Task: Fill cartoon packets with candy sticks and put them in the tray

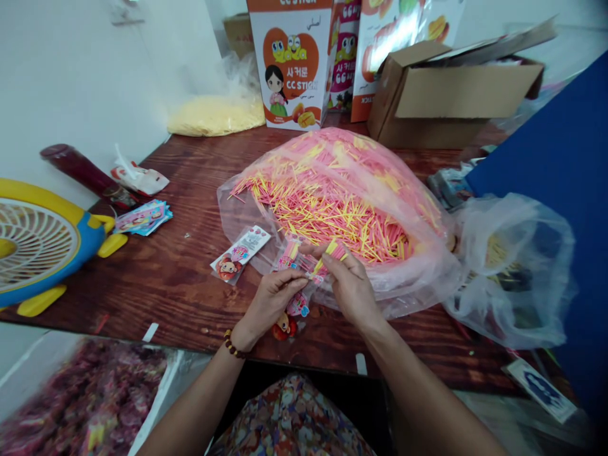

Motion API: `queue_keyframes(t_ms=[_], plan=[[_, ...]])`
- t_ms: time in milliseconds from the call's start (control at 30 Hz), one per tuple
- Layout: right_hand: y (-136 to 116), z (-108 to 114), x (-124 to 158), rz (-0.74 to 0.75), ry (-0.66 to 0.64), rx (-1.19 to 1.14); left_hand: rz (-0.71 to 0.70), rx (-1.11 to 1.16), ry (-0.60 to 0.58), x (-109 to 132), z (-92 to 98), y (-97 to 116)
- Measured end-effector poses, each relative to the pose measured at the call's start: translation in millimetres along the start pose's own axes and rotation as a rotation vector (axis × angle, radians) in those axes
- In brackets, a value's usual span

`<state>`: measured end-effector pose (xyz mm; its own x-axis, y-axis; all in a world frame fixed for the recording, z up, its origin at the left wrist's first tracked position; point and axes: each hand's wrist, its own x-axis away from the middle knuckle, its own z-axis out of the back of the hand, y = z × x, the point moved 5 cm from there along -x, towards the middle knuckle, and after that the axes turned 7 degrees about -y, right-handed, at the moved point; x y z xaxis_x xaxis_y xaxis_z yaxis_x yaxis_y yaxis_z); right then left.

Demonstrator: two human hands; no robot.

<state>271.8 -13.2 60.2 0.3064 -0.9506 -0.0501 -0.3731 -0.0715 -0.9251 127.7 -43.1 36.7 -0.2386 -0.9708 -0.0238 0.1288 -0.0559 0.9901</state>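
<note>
The dark wood-grained table (190, 304) bore most of the containers. Its largest load, a big clear bag (422, 291), lay open toward the person, heaped with thin pink and yellow sticks (327, 218). Below the table's edge at the left, a white-walled bin (160, 392) held a mass of dark red and pink pieces, too blurred to name. At the back right stood a cardboard box (460, 95) with its flaps raised, its contents mostly hidden; left of it, a printed CC STICK carton (294, 63) stood upright behind the big bag. A smaller translucent bag (546, 253) sat just right of the big one, something yellow and something dark showing through it. A bag of pale yellow material (216, 119) slumped by the wall.

In front of the big bag's opening, the right hand (354, 288) gripped a small bunch of sticks (335, 249) between thumb and fingers. The left hand (275, 294) had thumb and forefinger pinched together on a small clear packet (319, 273) at the bunch's lower end; whether the sticks were inside it could not be told. Near the left hand, a printed packet (242, 252) lay flat.
</note>
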Motion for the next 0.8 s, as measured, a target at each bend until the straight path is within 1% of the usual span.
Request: queue_keyframes(t_ms=[100, 200, 267, 400, 467, 533, 633, 733, 800], plan=[[-4, -1, -2, -0.013, -0.088, 0.061, -0.001, 0.094, -0.011, -5, -1.6, 0], [-12, -2, -8, -0.018, -0.141, 0.128, 0.009, 0.174, 0.024, -10, -1.0, -3], [-17, -1, -12, -0.023, -0.159, 0.218, 0.011, 0.203, 0.043, -12, -0.6, -5], [-30, -1, -20, -0.017, -0.145, 0.362, 0.004, 0.292, 0.039, -17, -0.9, -5], [-37, -6, -24, -0.019, -0.182, 0.413, -0.007, 0.34, 0.048, -19, 0.0, -3], [-45, -12, -27, -0.007, -0.228, 0.445, -0.023, 0.387, 0.069, -20, 2.0, -1], [-57, -20, -32, 0.024, -0.253, 0.46, -0.048, 0.431, 0.11, -22, 6.7, 4], [-60, -26, -36, 0.004, -0.285, 0.482, -0.062, 0.401, 0.099, -24, 10.4, 8], [-61, -28, -39, 0.018, -0.295, 0.468, -0.076, 0.384, 0.096, -25, 13.7, 10]])
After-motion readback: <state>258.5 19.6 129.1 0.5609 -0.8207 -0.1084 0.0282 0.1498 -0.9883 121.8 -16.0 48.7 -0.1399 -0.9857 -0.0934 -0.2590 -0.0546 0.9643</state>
